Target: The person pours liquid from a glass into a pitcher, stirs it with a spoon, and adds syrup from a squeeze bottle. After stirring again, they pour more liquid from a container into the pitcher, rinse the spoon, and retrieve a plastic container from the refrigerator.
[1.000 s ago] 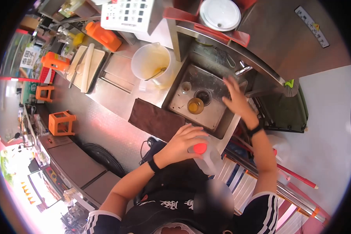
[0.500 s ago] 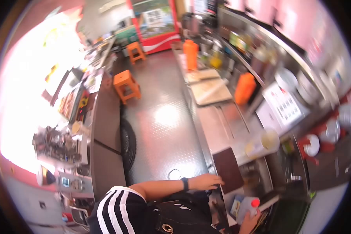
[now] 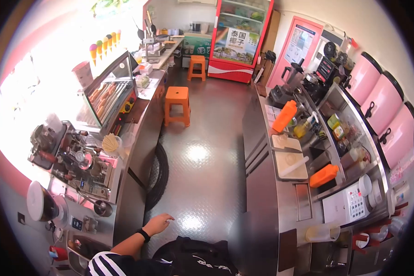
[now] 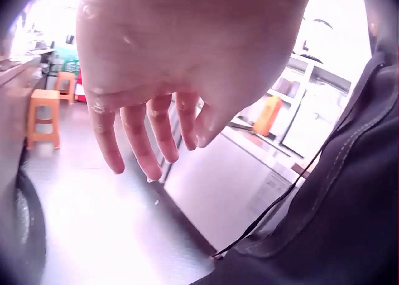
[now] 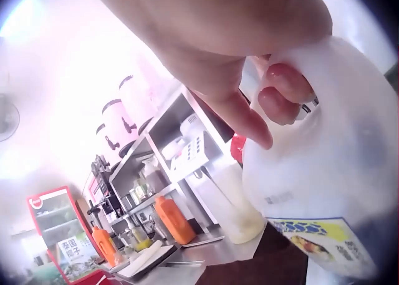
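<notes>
My left hand [image 3: 157, 224] hangs over the aisle floor, holding nothing. Its fingers point loosely down in the left wrist view, with water drops on the skin. My right hand [image 5: 230, 42] shows only in the right wrist view, where its fingers curl through the handle of a translucent white plastic jug [image 5: 299, 179]. A blue and yellow label [image 5: 324, 238] is on the jug's side, and part of a red cap [image 5: 237, 147] shows beyond the thumb. The head view does not take in the jug.
To the right runs a steel counter with a cutting board [image 3: 290, 158], orange bottles [image 3: 324, 175], a plastic pitcher [image 3: 323, 233] and a brown cloth [image 3: 288, 250]. Along the left counter stand a coffee machine [image 3: 89, 168] and a sausage roller [image 3: 108, 99]. Orange stools [image 3: 177, 106] stand in the aisle.
The jug has passed from my left hand to my right, which was open over the sink. My view has swung from the sink to the aisle, and my left hand has come away empty.
</notes>
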Available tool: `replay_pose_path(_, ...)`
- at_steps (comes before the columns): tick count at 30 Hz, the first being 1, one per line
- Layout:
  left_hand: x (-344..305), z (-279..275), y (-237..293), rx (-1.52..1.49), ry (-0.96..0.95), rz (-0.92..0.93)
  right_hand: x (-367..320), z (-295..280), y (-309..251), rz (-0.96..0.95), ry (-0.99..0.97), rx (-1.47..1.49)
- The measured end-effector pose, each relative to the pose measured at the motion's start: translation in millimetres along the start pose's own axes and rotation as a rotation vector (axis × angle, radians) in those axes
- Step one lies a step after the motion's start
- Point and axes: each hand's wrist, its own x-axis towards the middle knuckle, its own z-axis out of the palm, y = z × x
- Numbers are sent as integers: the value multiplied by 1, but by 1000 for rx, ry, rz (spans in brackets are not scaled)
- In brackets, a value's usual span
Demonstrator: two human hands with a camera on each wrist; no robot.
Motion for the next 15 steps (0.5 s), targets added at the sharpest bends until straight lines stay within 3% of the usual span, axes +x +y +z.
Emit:
replay_pose_path(2,32,-23,4,91,63,137,-19,43,-28,-28,-128,8)
replay_pose_path(4,81,-50,11,-41,186,224,-35,87,-57,-48,-241,9)
replay_pose_path(6,138,-77,16,-108,354,237,-48,134,-86,-61,-345,6)
replay_pose_path(11,243,-172,43,-138,450,245,-44,252,-155,-116,-515,-12)
replay_pose_path(13,282,-201,23,-140,480,305,-33,298,-187,-117,-566,-26)
replay_pose_path(15,310,-219,-18,-114,439,153,-18,346,-221,-119,-606,-32)
